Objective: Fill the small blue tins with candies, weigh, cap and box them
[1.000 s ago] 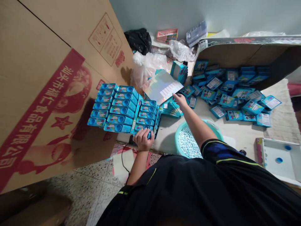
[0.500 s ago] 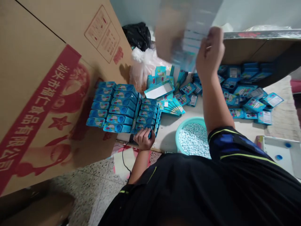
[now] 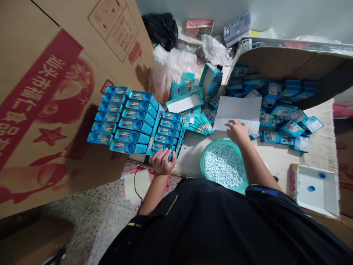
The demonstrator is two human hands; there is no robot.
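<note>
My right hand [image 3: 237,131], grip unclear, has lowered the sheet [image 3: 239,109] beyond the basin [image 3: 202,162]; my left hand [image 3: 162,162] clasps blue boxes [image 3: 166,138].

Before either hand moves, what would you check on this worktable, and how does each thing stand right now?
1. Left hand on the row of blue packs: ok, fingers curled over its near end.
2. Right hand at the pale sheet: ok, apparently touching it.
3. Right hand's hold: cannot tell whether it grips or only presses.
4. Pale sheet clear of the loose packs: not ok, it overlaps some in this view.
5. Bowl upright, pellets inside: ok.
</note>
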